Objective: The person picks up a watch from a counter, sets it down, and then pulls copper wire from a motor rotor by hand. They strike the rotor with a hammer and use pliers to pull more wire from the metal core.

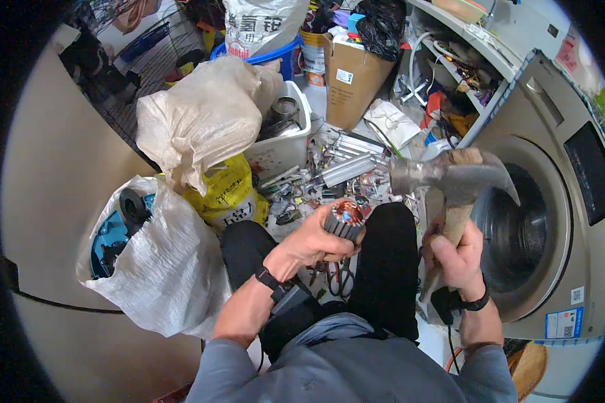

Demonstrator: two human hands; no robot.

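Observation:
My left hand (310,240) is wrapped round a grey, ribbed motor armature (345,223) and holds it upright between my knees. Copper windings show at its upper end. In my right hand (458,258) is the wooden handle of a claw hammer (444,176). The hammer is raised to the right of the armature and apart from it, its blunt face toward the left and its claw toward the right. Below my left hand, scissors (340,278) lie on the floor between my legs.
Scrap metal pieces (348,170) cover the floor ahead. At left stand a white woven sack (171,269), a yellow bag (228,195) and a white bin (281,151) under a beige sack (198,111). A cardboard box (353,87) is further back. A front-loading washing machine (551,148) stands close on the right.

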